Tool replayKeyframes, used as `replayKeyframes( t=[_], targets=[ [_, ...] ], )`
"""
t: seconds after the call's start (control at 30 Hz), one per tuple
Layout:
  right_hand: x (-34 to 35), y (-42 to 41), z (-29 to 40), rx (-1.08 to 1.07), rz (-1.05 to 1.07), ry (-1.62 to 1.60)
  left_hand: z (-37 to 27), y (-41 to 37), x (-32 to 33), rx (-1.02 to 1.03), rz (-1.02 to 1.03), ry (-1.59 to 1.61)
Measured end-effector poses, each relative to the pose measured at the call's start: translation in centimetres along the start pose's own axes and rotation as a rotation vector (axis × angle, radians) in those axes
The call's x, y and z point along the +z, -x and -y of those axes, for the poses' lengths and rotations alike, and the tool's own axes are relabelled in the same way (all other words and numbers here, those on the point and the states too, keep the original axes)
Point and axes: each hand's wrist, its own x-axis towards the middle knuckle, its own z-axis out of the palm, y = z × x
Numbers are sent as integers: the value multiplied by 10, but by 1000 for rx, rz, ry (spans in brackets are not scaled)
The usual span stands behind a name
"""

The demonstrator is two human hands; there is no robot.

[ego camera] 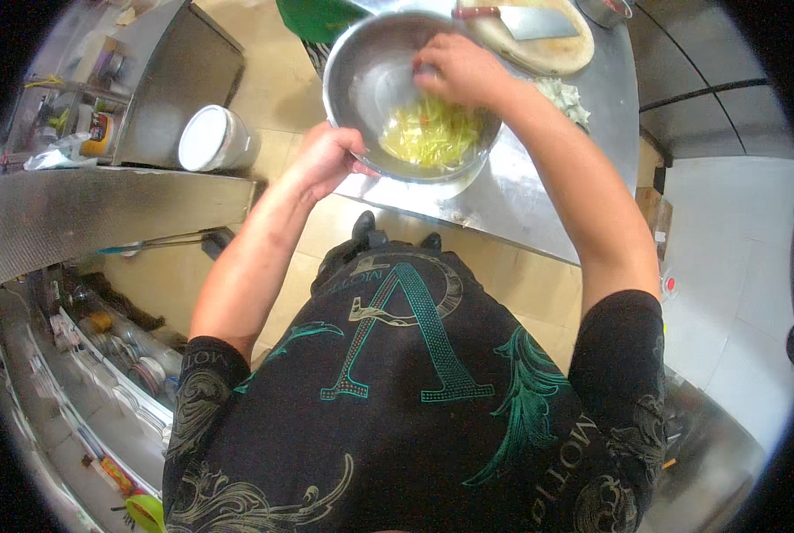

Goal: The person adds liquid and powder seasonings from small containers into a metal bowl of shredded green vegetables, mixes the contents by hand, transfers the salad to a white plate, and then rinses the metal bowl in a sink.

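A large steel mixing bowl (377, 86) is tilted at the edge of a steel table. My left hand (333, 156) grips its near left rim, thumb on the inside. Shredded yellow-green vegetable (430, 136), wet and shiny, lies in the lower part of the bowl. Inside the bowl, above the shreds, my right hand (453, 70) is blurred with its fingers curled; a small dark thing shows by the fingers, too unclear to name. Beyond the right hand, a cleaver (537, 22) with a reddish handle rests on a round cutting board (557, 56).
A crumpled pale cloth (563, 100) lies on the steel table (543, 206) right of the bowl. A metal container (603, 10) stands at the far right corner. On the floor at left is a lidded white bucket (213, 138). Shelves with stacked dishes (123, 393) are at lower left.
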Motion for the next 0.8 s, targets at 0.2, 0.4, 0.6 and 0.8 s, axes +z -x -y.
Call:
replayKeyframes(
  t=[0.2, 0.4, 0.6, 0.8],
  targets=[
    [34, 26, 53, 77, 144, -220, -1, 9, 4, 46, -159, -8],
    [55, 45, 46, -93, 180, -119, 2, 11, 15, 61, -275, -158],
    [63, 58, 3, -208, 103, -112, -2, 7, 54, 62, -391, -296],
    [69, 67, -31, -248, -28, -100, 2, 1, 72, 155, -468, -401]
  ],
)
